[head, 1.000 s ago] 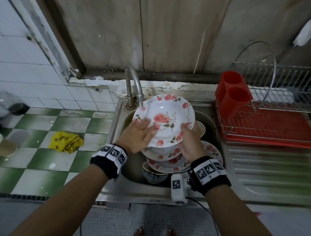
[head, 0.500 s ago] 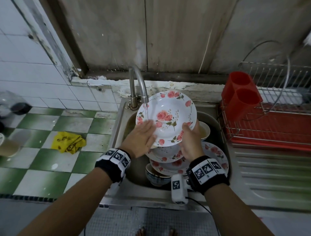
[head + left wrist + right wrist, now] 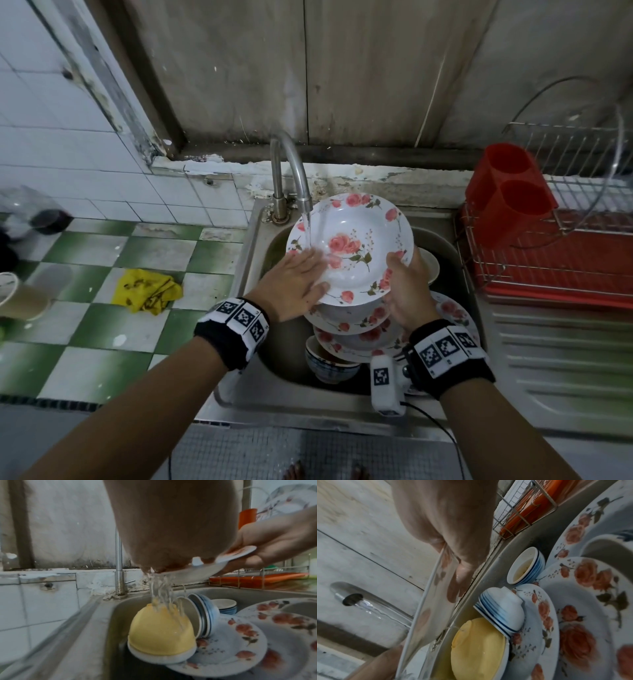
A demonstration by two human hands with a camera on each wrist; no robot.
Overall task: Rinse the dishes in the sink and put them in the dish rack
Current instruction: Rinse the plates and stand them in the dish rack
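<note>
A white plate with pink roses (image 3: 352,246) is tilted under the running tap (image 3: 298,178) above the sink (image 3: 260,240). My right hand (image 3: 406,291) grips its right rim, thumb on the front and fingers behind. My left hand (image 3: 294,284) lies flat with straight fingers on the plate's wet lower left face. Water runs off the plate (image 3: 197,573) onto a yellow bowl (image 3: 159,632) turned upside down in the sink. More rose plates (image 3: 356,329) and blue-rimmed bowls (image 3: 503,608) are piled below. The wire dish rack (image 3: 561,260) with its red tray stands to the right.
A red cutlery holder (image 3: 510,192) sits at the rack's left end. A yellow rag (image 3: 147,291) lies on the green-and-white tiled counter left of the sink. A cup (image 3: 20,294) and a dark jar (image 3: 37,216) stand at the far left. The steel drainboard (image 3: 561,370) lies front right.
The plate has stayed under the tap in my right hand. My left hand has slid a little up and right across its face into the water stream.
</note>
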